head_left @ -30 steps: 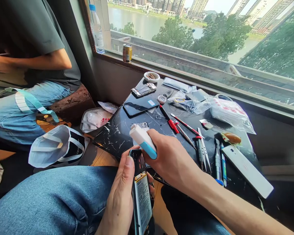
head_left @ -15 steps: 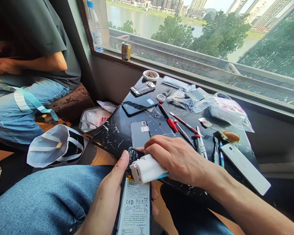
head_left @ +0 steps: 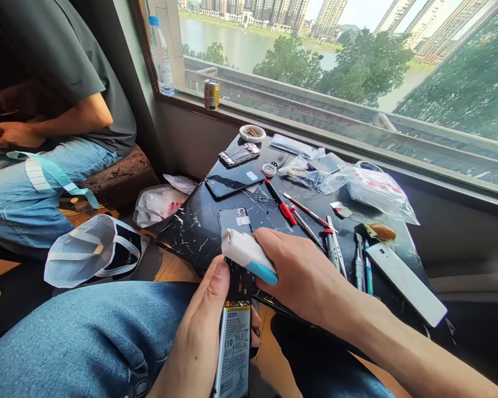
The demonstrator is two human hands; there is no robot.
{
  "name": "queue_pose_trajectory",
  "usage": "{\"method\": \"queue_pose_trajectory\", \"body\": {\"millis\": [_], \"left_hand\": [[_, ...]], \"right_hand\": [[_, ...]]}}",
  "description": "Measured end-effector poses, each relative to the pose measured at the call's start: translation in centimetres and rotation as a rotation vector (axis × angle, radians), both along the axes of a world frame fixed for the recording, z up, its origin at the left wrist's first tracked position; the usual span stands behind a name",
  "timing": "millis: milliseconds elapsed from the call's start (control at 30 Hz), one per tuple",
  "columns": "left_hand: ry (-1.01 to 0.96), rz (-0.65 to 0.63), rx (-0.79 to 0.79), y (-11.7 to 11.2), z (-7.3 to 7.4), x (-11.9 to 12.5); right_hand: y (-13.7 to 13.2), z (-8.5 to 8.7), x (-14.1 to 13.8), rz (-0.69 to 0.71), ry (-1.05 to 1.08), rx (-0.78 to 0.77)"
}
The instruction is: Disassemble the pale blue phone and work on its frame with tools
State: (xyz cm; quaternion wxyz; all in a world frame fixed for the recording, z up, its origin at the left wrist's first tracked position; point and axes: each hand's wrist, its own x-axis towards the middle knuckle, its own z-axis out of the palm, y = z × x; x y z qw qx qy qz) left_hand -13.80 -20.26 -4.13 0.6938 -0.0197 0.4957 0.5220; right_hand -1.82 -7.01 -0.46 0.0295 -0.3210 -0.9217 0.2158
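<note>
My left hand [head_left: 205, 315] is closed around an opened phone [head_left: 235, 351]. Its back is off, baring a battery marked "oppo" and the dark upper part with the boards. My right hand [head_left: 292, 265] grips a white and blue handheld tool [head_left: 249, 251] that looks like a small electric screwdriver. The tool is over the phone's top end, close to my left thumb. Its tip is hidden, so I cannot tell whether it touches the phone. Just behind the tool, a loose phone back cover [head_left: 232, 217] lies on the black marbled table [head_left: 182, 229].
A dark phone [head_left: 232, 182], a disassembled phone [head_left: 238, 155], red pens [head_left: 284, 207], tweezers [head_left: 336, 249] and a white phone [head_left: 406, 284] lie on the table. Plastic bags [head_left: 382, 190] are near the window. An open bag [head_left: 95, 249] stands on the floor; a seated person [head_left: 74, 110] is at left.
My right hand has lifted and tilted the tool, so more of its blue side shows. The phone has turned more upright and shifted slightly right in my left hand.
</note>
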Motion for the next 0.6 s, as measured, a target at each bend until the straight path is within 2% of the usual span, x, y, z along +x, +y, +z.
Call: {"method": "queue_pose_trajectory", "body": {"millis": [67,100,200,267,333,467,600], "left_hand": [[0.179,-0.051,0.0,0.1,0.3,0.2],[0.241,-0.063,0.017,0.2,0.5,0.2],[0.269,-0.009,0.087,0.5,0.6,0.3],[0.246,0.038,0.118,0.5,0.6,0.3],[0.213,0.058,0.146,0.5,0.5,0.2],[0.259,0.028,0.18,0.7,0.0,0.1],[0.55,-0.037,0.195,0.5,-0.3,0.1]], "right_hand": [[-0.2,-0.2,0.0,-0.091,0.105,-0.109],[-0.2,-0.5,0.0,-0.134,0.172,-0.213],[0.1,-1.1,0.4,-0.258,0.346,-0.612],[0.3,-1.2,0.6,-0.327,0.405,-0.79],[0.3,-1.2,0.6,-0.359,0.419,-0.867],[0.0,-1.0,0.1,-0.37,0.417,-0.907],[-0.1,-1.1,-0.4,-0.391,0.463,-0.946]]}}
